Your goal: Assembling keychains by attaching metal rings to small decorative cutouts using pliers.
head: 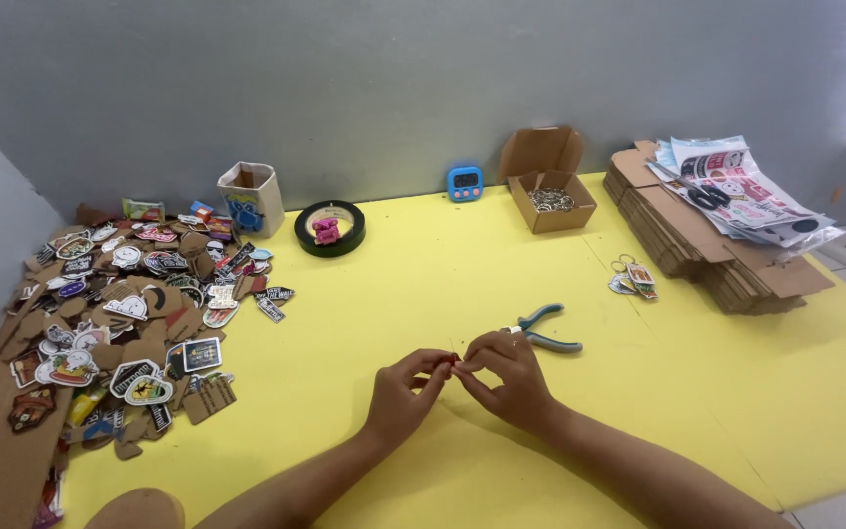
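Pinching a small red piece (452, 360) at lower centre, I close left hand (405, 387) and right hand (503, 377) on it. Blue-handled metal pliers (544, 328) lie just right on the yellow table mat (423, 264).

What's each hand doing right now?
Left hand: fingers pinched on a small red piece.
Right hand: fingers pinched on the same piece; pliers lie untouched behind.

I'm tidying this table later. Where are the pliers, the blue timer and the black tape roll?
pliers (545, 331), head view, on the crossing handles.
blue timer (464, 182), head view, on its front face.
black tape roll (347, 233), head view, on its right rim.
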